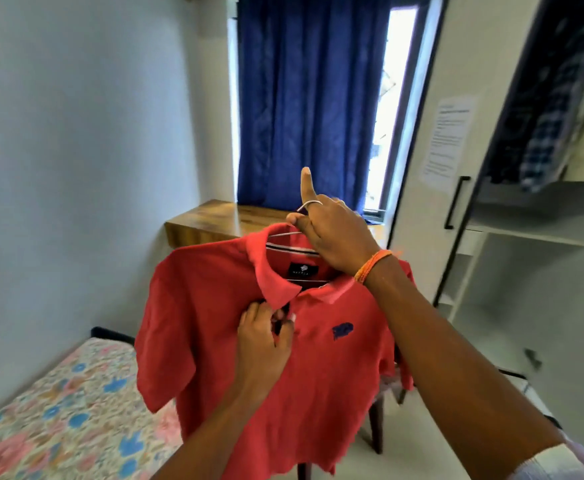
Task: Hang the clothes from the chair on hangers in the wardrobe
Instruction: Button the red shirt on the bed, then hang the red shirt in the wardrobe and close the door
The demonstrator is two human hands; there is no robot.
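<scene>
A red polo shirt (214, 341) hangs on a metal hanger (285, 234) in mid-air in front of me. My right hand (332, 237) grips the hanger's hook at the top, its index finger pointing straight up. My left hand (263, 337) pinches the shirt's button placket just below the collar. The dark chair (375, 424) stands behind the shirt, mostly hidden by it. The open wardrobe (526, 237) is at the right, with checked shirts (543, 133) hanging inside.
A bed with a floral sheet (58, 410) lies at the lower left. A wooden desk (214, 220) sits under the window with a blue curtain (308, 98). The wardrobe door (457, 150) stands open with a paper notice taped on it.
</scene>
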